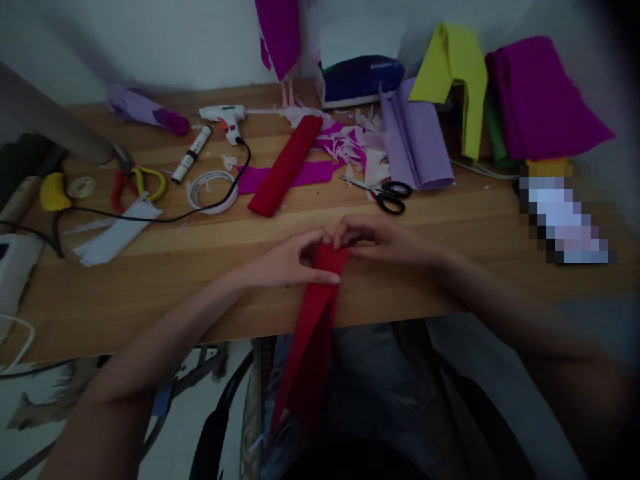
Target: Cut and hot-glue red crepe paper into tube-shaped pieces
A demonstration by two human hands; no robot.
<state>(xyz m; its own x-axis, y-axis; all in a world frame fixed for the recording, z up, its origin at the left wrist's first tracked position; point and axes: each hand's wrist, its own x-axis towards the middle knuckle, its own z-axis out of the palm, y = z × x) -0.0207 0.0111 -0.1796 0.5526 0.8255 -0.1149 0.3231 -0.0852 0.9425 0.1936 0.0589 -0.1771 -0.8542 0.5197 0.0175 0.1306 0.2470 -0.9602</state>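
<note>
Wooden desk (150, 293), as I see it. Far edge: glue gun (223, 118), tissue box (357, 80), lilac paper sheets (417, 143). Centre: red paper roll (285, 167), tape ring (210, 191), black scissors (390, 195). Left edge: red-and-yellow scissors (137, 183), white paper strips (117, 233). Near edge: red paper strip (327, 263), hanging over.

red crepe strip (313, 320), draped over table edge

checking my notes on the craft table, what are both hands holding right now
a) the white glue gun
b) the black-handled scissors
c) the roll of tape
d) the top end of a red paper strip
d: the left hand and right hand pinch the top end of the red paper strip, which hangs over the table edge; the black-handled scissors lie apart behind them.
</note>
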